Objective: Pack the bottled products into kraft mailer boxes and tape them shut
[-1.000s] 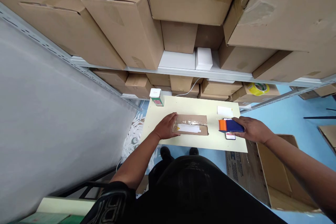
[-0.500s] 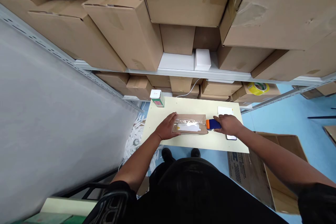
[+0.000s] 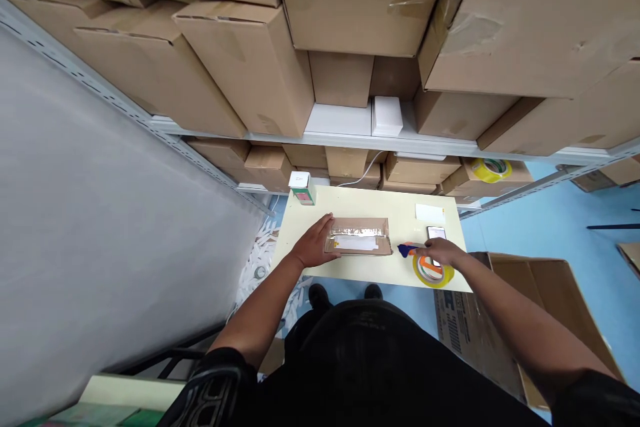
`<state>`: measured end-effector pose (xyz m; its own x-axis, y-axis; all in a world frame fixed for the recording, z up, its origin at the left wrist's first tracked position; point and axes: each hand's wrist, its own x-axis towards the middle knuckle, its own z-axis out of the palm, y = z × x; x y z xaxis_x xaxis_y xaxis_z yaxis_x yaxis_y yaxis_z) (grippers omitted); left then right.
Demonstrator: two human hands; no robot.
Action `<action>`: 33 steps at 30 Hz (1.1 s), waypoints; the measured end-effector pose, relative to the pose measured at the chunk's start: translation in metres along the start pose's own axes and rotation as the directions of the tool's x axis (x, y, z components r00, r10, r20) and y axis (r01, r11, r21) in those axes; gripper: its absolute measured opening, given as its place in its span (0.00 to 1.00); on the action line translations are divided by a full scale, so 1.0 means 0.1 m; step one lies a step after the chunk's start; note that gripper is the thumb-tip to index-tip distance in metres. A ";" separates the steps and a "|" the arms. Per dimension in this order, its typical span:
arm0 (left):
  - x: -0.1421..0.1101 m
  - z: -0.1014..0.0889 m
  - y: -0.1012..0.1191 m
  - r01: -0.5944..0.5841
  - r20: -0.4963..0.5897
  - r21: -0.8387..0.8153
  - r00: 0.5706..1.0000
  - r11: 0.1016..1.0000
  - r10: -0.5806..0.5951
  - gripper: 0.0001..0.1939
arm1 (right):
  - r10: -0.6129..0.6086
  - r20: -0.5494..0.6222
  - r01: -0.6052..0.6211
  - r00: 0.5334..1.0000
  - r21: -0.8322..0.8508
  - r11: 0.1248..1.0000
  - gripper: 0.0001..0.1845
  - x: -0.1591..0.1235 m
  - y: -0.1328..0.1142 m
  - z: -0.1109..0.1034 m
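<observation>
Head view: white-green carton on table, far-left corner; left hand grips left end of taped cardboard box, mid-table; right hand holds tape dispenser with yellow roll, right of box, partly covering phone.

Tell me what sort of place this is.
Probably a packing spot in a stockroom: a metal shelf loaded with cardboard boxes, and a small table where the left hand steadies a taped carton while the right hand holds a tape dispenser.
</observation>
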<state>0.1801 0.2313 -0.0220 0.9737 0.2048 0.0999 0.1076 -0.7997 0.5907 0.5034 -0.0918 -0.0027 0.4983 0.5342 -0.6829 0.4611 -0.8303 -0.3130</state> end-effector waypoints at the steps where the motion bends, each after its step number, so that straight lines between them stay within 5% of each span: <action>1: 0.00 -0.01 0.00 0.004 0.003 0.003 1.000 1.000 -0.004 0.60 | 0.031 -0.073 -0.028 0.997 0.042 0.999 0.32 0.01 0.06 0.12; 3: -0.01 -0.02 0.01 0.010 0.013 0.014 1.000 1.000 -0.010 0.60 | 0.116 -0.193 -0.083 0.974 0.173 0.981 0.32 0.05 0.12 0.36; 7: -0.04 -0.02 0.08 0.043 0.016 0.016 0.999 0.999 -0.043 0.59 | 0.243 -0.215 -0.143 0.946 0.394 0.908 0.33 0.23 0.07 0.77; 13: -0.17 0.06 0.21 0.194 -0.011 -0.081 0.981 0.978 -0.195 0.58 | 0.257 -0.259 -0.153 0.931 0.361 0.920 0.28 0.44 0.05 1.00; 20: -0.28 0.13 0.23 0.255 0.002 -0.148 0.966 0.955 -0.258 0.55 | 0.260 -0.325 -0.196 0.909 0.215 0.957 0.26 0.41 0.05 1.08; 24: -0.30 0.20 0.22 0.300 -0.032 -0.328 0.944 0.896 -0.328 0.54 | 0.216 -0.426 -0.156 0.879 0.171 0.973 0.30 0.27 -0.05 1.01; 28: -0.18 0.23 0.19 0.400 -0.055 -0.529 0.864 0.748 -0.501 0.35 | 0.023 -0.438 0.131 0.899 0.319 0.939 0.30 0.11 -0.36 0.86; 31: -0.03 0.18 0.20 0.489 -0.033 -0.527 0.806 0.695 -0.591 0.26 | -0.026 -0.327 0.185 0.944 0.466 0.865 0.33 0.02 -0.73 0.75; 33: 0.04 0.12 0.23 0.489 -0.018 -0.514 0.815 0.705 -0.579 0.25 | -0.042 -0.323 0.203 0.946 0.485 0.850 0.31 -0.03 -0.93 0.71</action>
<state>0.1886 0.2068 -0.0175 0.7277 0.6402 -0.2461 0.4488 -0.1732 0.8767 0.4071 -0.0275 -0.0179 0.6885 0.5914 -0.4197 0.1373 -0.6745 -0.7254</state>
